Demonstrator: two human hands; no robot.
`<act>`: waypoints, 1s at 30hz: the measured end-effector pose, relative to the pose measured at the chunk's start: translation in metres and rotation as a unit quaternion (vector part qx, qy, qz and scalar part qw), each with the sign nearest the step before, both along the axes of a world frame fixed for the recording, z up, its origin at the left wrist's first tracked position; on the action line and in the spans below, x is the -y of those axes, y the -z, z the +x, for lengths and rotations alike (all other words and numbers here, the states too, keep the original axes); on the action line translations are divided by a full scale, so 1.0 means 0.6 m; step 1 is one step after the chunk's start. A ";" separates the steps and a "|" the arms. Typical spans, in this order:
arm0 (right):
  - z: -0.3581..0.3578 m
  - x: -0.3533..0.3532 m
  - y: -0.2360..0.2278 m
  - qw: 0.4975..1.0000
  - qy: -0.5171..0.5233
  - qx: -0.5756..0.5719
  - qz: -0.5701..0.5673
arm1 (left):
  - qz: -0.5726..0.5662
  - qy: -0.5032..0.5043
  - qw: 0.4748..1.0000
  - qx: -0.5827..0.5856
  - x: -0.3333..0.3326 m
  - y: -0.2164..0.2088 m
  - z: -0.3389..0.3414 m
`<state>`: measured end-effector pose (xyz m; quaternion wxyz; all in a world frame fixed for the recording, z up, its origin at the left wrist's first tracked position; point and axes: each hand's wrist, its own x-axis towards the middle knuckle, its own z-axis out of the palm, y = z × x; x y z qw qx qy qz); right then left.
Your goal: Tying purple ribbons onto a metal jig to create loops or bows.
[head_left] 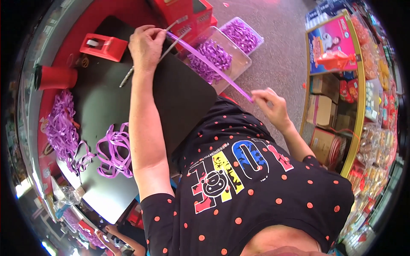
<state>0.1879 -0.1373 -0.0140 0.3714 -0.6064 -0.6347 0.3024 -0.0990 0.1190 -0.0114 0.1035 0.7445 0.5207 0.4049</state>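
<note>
A purple ribbon (209, 65) stretches taut and slanting between my two hands, past the front corner of the dark table. Its upper end is pinched in the closed fingers of my left hand (146, 47), over the table's far side. My right hand (271, 104) pinches the lower end between thumb and fingertips, out beyond the table. A thin silvery tool (174, 44) passes behind my left wrist; its kind I cannot make out. Under the ribbon stands a clear plastic bin (241, 64) holding short curled purple strips (210, 59).
On the dark table (102, 89) are a red tape dispenser (103, 47), a red cup (57, 77), and loose purple ribbon (114, 149). A second bin of strips (241, 36) and a red box (183, 19) stand beyond. Goods shelves (333, 115) line the right. Another person's hands (112, 230) show lower left.
</note>
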 end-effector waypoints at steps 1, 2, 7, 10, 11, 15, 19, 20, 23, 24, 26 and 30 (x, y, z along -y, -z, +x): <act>-0.002 0.004 -0.019 1.000 -0.024 0.001 0.020 | 0.032 -0.004 0.999 0.001 -0.002 0.004 -0.002; -0.002 0.005 -0.033 0.998 -0.046 0.000 0.037 | 0.025 -0.001 1.000 -0.006 -0.003 0.006 -0.002; -0.005 -0.010 -0.101 0.983 -0.151 -0.062 0.079 | -0.020 -0.013 1.000 -0.009 -0.001 0.008 0.002; -0.016 -0.031 -0.115 0.957 -0.195 -0.196 0.086 | -0.023 -0.016 1.000 -0.014 0.003 0.007 -0.001; -0.020 -0.038 -0.120 0.936 -0.204 -0.274 0.087 | -0.031 -0.013 0.999 -0.019 0.002 0.005 0.001; -0.022 -0.070 -0.162 0.893 -0.231 -0.385 0.036 | -0.047 -0.013 0.998 -0.042 0.009 -0.002 0.001; -0.001 -0.081 -0.164 0.924 -0.163 -0.339 -0.076 | -0.046 -0.017 0.997 -0.063 0.009 0.004 0.001; 0.002 -0.083 -0.152 0.928 -0.102 -0.341 -0.111 | -0.032 -0.016 0.997 -0.062 0.008 0.007 0.001; 0.024 -0.062 -0.087 0.909 -0.050 -0.385 -0.153 | -0.032 -0.019 0.997 -0.065 0.007 0.005 0.004; 0.029 -0.049 -0.066 0.892 -0.024 -0.413 -0.182 | -0.031 -0.011 0.997 -0.064 0.007 0.004 0.005; 0.019 -0.022 -0.039 0.884 0.011 -0.414 -0.215 | -0.042 -0.008 0.997 -0.066 0.004 0.006 0.004; 0.010 0.014 -0.014 0.806 0.038 -0.532 -0.257 | -0.057 -0.012 0.996 -0.070 0.003 0.005 0.003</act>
